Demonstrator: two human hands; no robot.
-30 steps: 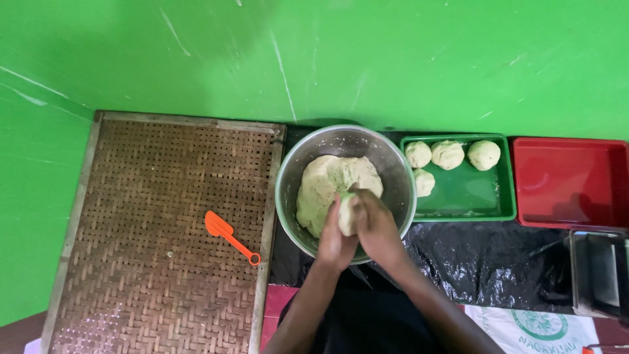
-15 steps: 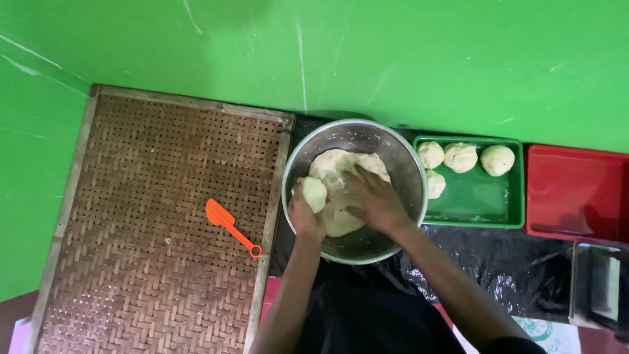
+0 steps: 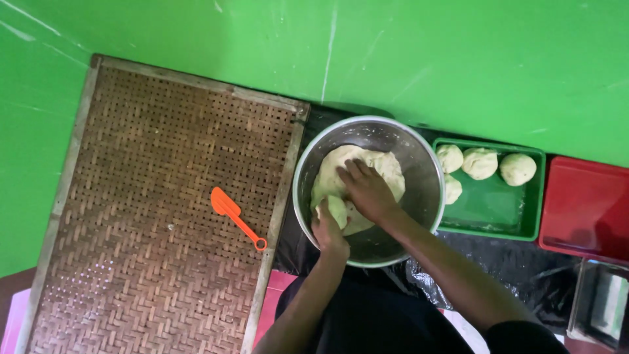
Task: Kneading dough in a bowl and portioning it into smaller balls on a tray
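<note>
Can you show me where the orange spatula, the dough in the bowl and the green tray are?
Spatula (image 3: 226, 204), head view, on its flat blade.
Dough (image 3: 386, 169), head view, on its bare upper right part.
Green tray (image 3: 501, 206), head view, on its bare floor.

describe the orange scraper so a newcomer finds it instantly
Start at the large woven bamboo tray left of the steel bowl. The orange scraper lies near the tray's right edge, handle pointing toward the person. It is the only orange item and the only thing on the weave.

Shiny smooth metal bowl (image 3: 419, 164), soft matt pale dough (image 3: 386, 172), rough woven bamboo mat (image 3: 157, 216), glossy orange plastic spatula (image 3: 226, 204), smooth green plastic tray (image 3: 498, 210), crinkled glossy black plastic sheet (image 3: 524, 262)
</note>
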